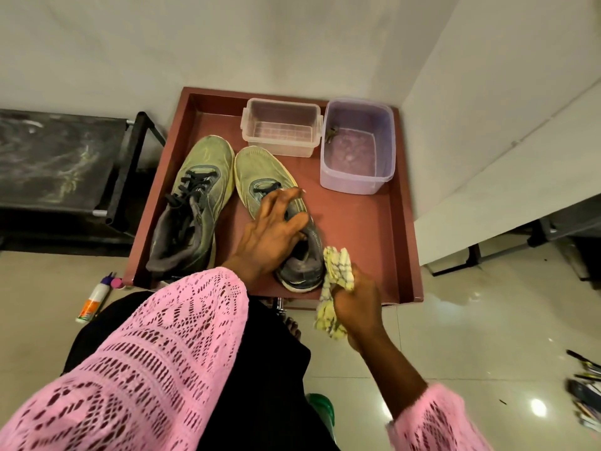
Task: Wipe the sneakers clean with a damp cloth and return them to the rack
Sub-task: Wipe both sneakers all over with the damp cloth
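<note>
Two dirty green-and-grey sneakers lie side by side in a brown tray [400,242], toes pointing away from me. My left hand [270,232] rests on the right sneaker [260,170], fingers spread over its laces and collar. The left sneaker [198,203] lies untouched beside it. My right hand [354,297] grips a yellow-and-white cloth [335,271], bunched against the heel of the right sneaker. A black rack [58,167] with a smudged top shelf stands to the left of the tray.
At the tray's far edge stand a clear plastic box [279,128] and a purple tub [357,148] holding water. A glue bottle [92,297] lies on the floor at left. Pens are scattered at the lower right [585,395]. White walls enclose the corner.
</note>
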